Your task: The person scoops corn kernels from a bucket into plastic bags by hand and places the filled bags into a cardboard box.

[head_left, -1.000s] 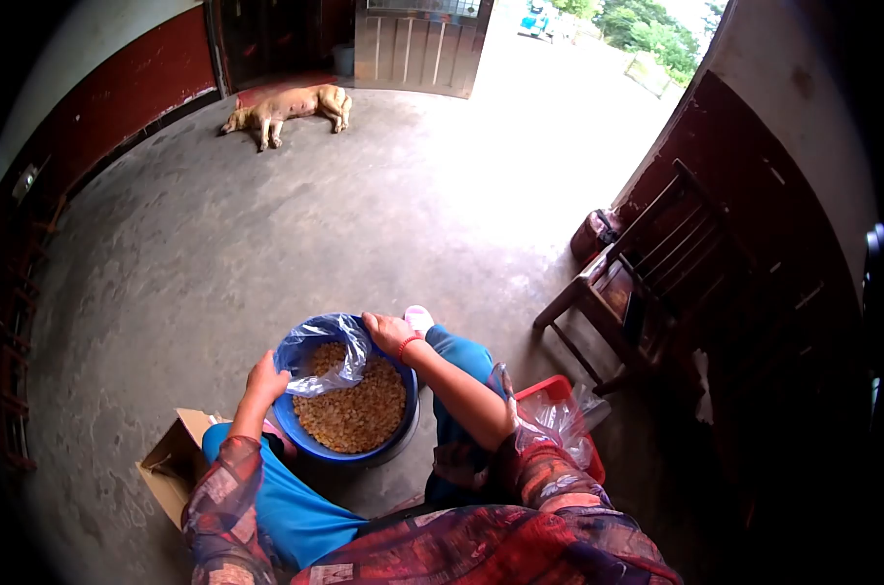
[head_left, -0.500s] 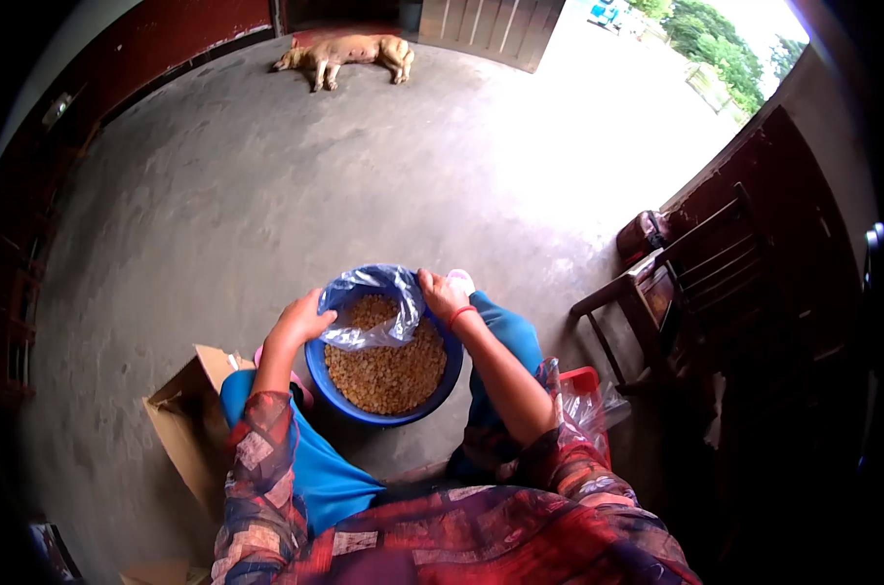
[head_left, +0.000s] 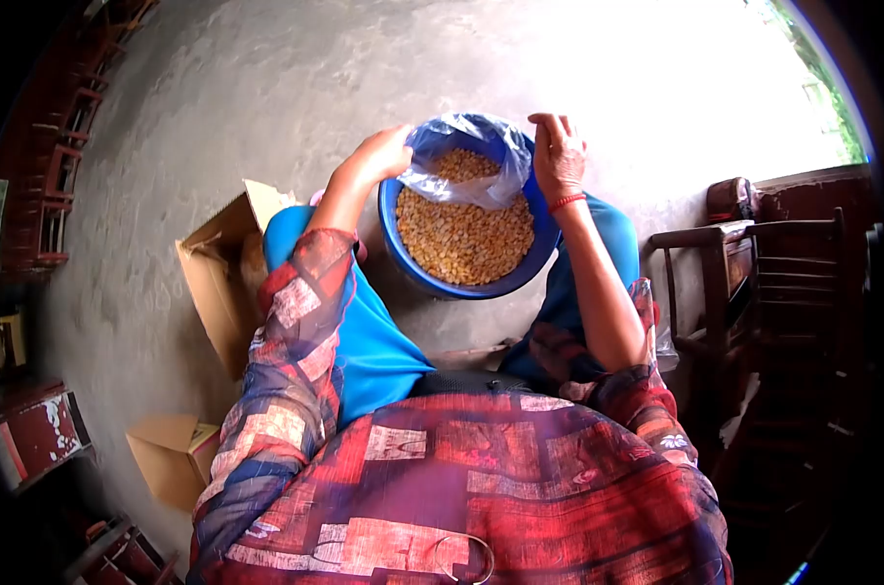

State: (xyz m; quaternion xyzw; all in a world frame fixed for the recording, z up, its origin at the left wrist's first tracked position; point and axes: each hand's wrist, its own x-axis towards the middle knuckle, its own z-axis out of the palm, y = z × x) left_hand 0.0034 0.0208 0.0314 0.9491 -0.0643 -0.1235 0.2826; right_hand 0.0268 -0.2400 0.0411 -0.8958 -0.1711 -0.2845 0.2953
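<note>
- Concrete floor (head_left: 266, 78) is spreading around the seated person; bright light is washing out the far right; cardboard box (head_left: 213, 297) is standing open beside the left leg; wooden chair (head_left: 697, 236) is standing off to the right
- Blue tub (head_left: 458, 290) is sitting between the knees; yellowish kernels (head_left: 466, 239) are filling its lower part
- Clear plastic bag (head_left: 491, 191) is lying across the tub's far half, its long axis running crosswise from hand to hand; kernels are showing inside its loop, cannot tell if bagged
- Left hand (head_left: 388, 153) is pinching the bag's left edge, so sitting nearer
- Right hand (head_left: 560, 156) is hovering by the right edge, fingers bending; cannot tell if gripping film
</note>
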